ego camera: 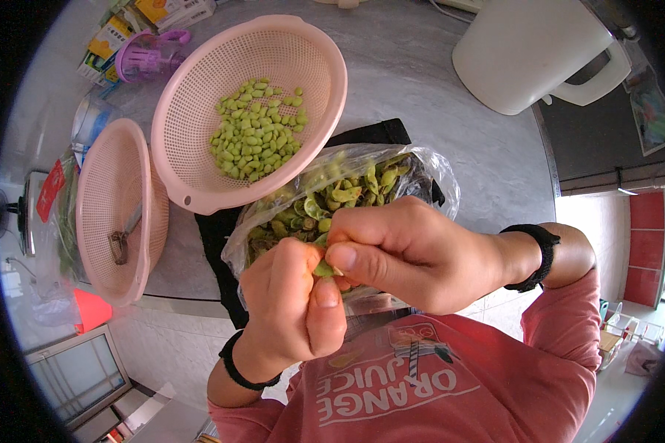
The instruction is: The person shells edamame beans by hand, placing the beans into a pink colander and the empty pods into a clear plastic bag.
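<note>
My left hand (pixel 296 302) and my right hand (pixel 404 255) meet in front of my chest, both pinching one green bean pod (pixel 324 268), partly hidden by the fingers. Under and beyond them lies a clear plastic bag (pixel 440 171) holding green and brownish pods (pixel 346 194). A pink plastic colander (pixel 249 112) behind the bag, to the left, holds a heap of shelled green beans (pixel 255 138). I wear a black band on each wrist.
A second pink colander (pixel 111 194) at the left holds a metal-bladed peeler (pixel 124 238). A white pitcher (pixel 532 50) stands at the back right. A purple plastic cup (pixel 147 55) and boxes (pixel 109 37) are at the back left. Black cloth (pixel 219 255) lies under the bag.
</note>
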`<state>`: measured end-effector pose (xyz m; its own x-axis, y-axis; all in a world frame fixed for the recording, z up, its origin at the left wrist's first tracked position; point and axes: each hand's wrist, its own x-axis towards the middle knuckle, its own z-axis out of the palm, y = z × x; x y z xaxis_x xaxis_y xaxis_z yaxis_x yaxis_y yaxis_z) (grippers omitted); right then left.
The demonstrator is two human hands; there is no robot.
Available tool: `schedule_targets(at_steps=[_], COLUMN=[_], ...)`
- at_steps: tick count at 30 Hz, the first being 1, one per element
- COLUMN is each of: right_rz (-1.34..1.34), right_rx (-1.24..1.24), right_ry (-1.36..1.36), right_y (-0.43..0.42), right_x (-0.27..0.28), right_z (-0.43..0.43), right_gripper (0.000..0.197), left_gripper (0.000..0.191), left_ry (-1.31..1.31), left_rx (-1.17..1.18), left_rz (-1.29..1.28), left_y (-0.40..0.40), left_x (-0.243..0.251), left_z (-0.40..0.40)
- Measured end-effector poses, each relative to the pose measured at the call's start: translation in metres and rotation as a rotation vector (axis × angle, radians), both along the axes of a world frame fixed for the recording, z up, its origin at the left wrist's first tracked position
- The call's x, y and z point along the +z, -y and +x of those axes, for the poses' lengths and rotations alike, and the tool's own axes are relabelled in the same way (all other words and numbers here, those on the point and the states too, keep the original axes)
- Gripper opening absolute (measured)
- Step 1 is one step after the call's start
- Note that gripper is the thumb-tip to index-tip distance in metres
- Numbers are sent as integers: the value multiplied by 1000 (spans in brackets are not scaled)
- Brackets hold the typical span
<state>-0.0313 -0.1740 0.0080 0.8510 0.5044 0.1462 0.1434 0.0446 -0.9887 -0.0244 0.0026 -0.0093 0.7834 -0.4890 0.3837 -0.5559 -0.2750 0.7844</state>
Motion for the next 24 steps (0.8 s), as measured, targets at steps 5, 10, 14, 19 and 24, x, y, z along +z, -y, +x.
schedule_targets(at_steps=[5,10,14,19,24], right_rz=[-30,98,289,118,-120], right_rx=[-36,76,153,239,-103], right_ry=[81,-146,-557,-734,41], right_y=[-1,-3,-2,5,-5], right_x=[-4,1,2,4,-8], right_z=[0,-2,1,10,1], right_gripper=[22,24,25,27,20], left_gripper=[22,18,16,15,16], left_ry=[39,230,296,7,-558], left_rx=[0,23,-9,-68,104], left_rz=[-5,-73,-55,-137,-245], left_y=[2,7,7,6,13], left_x=[-4,-8,-5,8,16], left_z=[-1,1,4,3,1])
